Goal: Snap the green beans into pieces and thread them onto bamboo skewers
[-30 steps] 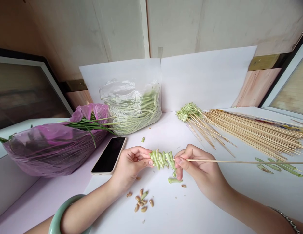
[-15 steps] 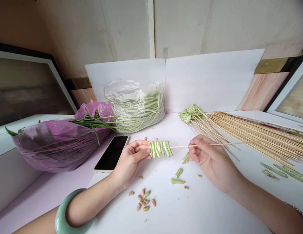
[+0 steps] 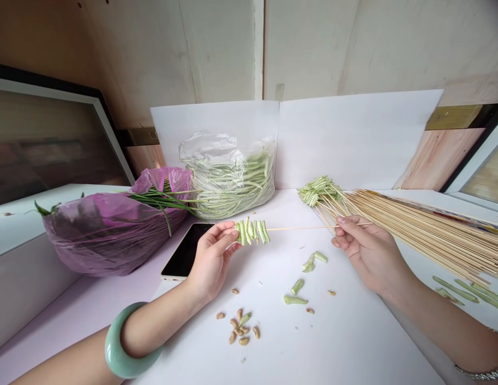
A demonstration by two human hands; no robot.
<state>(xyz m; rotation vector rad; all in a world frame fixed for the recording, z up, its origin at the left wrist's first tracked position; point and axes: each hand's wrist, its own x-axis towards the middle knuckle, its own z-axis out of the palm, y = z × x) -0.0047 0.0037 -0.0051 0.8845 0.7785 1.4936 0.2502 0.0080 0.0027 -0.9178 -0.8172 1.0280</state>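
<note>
A thin bamboo skewer stretches level between my two hands above the white table. Several cut green bean pieces are threaded crosswise side by side at its left end. My left hand is closed, thumb and fingers pinching the leftmost pieces. Further right, my right hand pinches the bare part of the skewer between thumb and fingers. Behind the right hand lies a pile of finished bean skewers, their sticks pointing toward me. Loose bean scraps lie below the held skewer.
Many bare bamboo skewers lie at right, with bean lengths nearer me. A clear bag of long beans and a purple bag of greens stand at back left. A phone and brown bean seeds lie on the table.
My right hand has slid right along the skewer, away from the bean pieces, baring more of the stick. My left hand still grips the pieces. The view has shifted slightly.
</note>
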